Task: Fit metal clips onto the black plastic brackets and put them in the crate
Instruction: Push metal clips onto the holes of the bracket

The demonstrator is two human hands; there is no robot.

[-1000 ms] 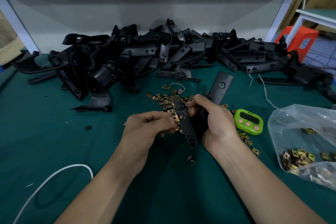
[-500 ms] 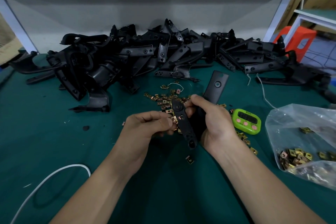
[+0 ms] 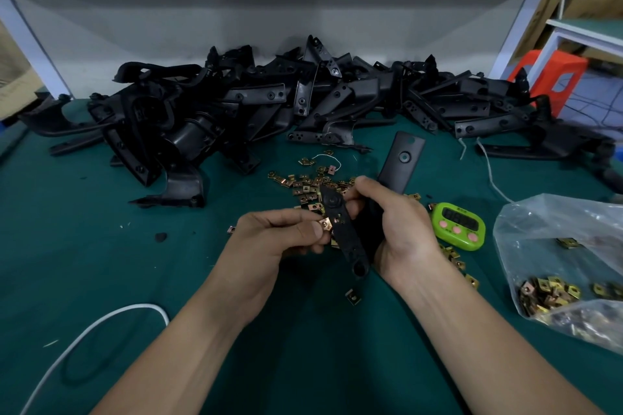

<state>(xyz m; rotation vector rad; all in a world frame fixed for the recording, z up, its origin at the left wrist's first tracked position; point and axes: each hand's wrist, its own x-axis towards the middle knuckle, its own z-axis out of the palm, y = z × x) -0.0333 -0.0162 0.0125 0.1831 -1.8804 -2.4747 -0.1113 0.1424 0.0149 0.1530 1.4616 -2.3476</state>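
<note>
Pinching left hand (image 3: 283, 236), clip (image 3: 326, 222) against bracket (image 3: 344, 239) in right hand (image 3: 399, 229); timer (image 3: 459, 226) digits blurred.

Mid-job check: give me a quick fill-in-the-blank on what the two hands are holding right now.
The right hand grips a ____ bracket.
The left hand pinches a metal clip against the ____.
The timer beside the right hand is ____.
Missing words: black; bracket; green.
</note>
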